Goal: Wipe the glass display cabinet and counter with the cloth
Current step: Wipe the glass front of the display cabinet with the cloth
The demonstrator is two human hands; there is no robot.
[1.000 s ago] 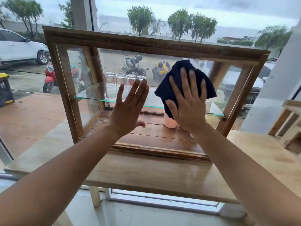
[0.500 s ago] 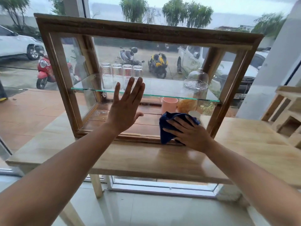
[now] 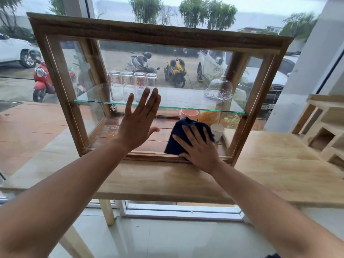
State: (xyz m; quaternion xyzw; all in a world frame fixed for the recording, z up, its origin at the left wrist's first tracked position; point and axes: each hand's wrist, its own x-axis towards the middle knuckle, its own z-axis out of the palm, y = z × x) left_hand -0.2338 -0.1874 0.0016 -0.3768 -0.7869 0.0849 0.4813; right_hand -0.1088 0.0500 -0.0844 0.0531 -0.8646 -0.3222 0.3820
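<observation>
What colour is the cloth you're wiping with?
The cloth is plain dark navy, under the right hand; head view.

Shopfront café: display cabinet, counter.

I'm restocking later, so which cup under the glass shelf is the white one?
The white cup is the right-hand one, just right of the cloth; the pink cup sits further back, left of it.

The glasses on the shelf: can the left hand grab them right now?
Probably not. The left hand lies flat on the cabinet's front pane, and the glasses stand behind it on the shelf. That pane seems to block the way.
</observation>
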